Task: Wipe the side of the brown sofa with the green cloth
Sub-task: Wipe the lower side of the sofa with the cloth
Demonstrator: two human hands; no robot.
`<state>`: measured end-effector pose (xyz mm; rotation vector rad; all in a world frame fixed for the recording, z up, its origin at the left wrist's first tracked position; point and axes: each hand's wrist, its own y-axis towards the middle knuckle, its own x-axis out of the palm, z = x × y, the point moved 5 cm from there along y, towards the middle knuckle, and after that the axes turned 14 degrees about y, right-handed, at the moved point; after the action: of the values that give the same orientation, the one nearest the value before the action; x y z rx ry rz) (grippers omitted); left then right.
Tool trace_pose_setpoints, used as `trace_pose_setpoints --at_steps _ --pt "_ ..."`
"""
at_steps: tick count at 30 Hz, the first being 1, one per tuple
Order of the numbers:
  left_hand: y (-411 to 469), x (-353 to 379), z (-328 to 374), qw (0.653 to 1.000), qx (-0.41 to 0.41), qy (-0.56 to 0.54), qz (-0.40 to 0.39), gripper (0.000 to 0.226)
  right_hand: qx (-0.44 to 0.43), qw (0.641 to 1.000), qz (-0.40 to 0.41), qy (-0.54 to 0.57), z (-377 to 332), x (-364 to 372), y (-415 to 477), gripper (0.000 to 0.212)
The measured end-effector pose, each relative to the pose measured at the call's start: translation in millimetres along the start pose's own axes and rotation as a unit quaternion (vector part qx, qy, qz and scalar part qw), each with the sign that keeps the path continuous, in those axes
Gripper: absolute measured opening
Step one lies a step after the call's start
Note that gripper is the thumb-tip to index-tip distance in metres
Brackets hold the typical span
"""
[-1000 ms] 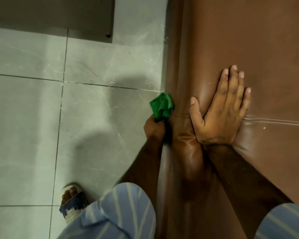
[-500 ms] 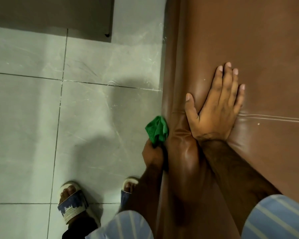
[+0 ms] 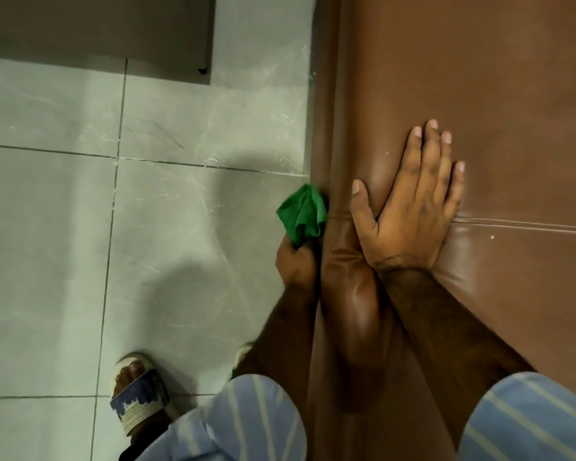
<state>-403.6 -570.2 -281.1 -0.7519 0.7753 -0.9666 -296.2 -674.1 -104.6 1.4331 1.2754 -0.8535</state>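
1. Left hand (image 3: 296, 262) clenched around a bunched green cloth (image 3: 302, 211), pressing it against the side of the brown sofa (image 3: 325, 128), right at the rounded edge.
2. Cloth sticking out above the fist, touching the sofa's side face just beside the horizontal seam (image 3: 526, 224).
3. Right hand (image 3: 409, 207) lying flat and open on the sofa's top surface, fingers spread, thumb toward the edge, holding nothing; palm across the seam.
4. Both forearms reaching forward from blue striped sleeves (image 3: 529, 417), one on each side of the sofa's padded edge.
5. Grey tiled floor (image 3: 64, 244) to the left of the sofa, with dark grout lines.
6. Sandalled foot (image 3: 138, 394) standing on the tiles low in the view; toe of a second sandal (image 3: 243, 352) peeking out beside the left forearm.
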Motion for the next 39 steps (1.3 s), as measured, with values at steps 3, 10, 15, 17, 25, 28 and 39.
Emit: trace_pose_setpoints --at_steps 3,10,15,17,25,28,39 --pt "-28 -5 -18 0.993 -0.002 -0.110 -0.036 0.024 -0.002 1.000 0.002 0.001 -1 -2 6 0.088" --pt "-4 -24 -60 0.960 -0.041 0.269 -0.067 0.021 0.001 1.000 -0.014 -0.016 3 0 0 0.088" --pt "98 17 36 0.992 0.017 0.118 -0.036 0.037 0.001 1.000 -0.009 -0.018 -2 0 2 0.088" --pt "49 10 76 0.996 0.063 0.041 -0.047 0.032 0.002 1.000 -0.010 -0.014 -5 -1 2 0.088" --pt "-18 -53 26 0.975 0.076 0.197 -0.071 0.020 0.013 0.999 -0.031 0.009 -9 -8 3 0.087" --pt "-27 -80 65 0.953 0.131 0.272 -0.016 0.019 0.032 0.997 -0.054 0.033 -11 -15 3 0.087" --pt "-83 -226 253 0.898 0.235 0.362 0.087 0.014 -0.011 0.955 -0.278 0.103 -109 -72 66 0.110"
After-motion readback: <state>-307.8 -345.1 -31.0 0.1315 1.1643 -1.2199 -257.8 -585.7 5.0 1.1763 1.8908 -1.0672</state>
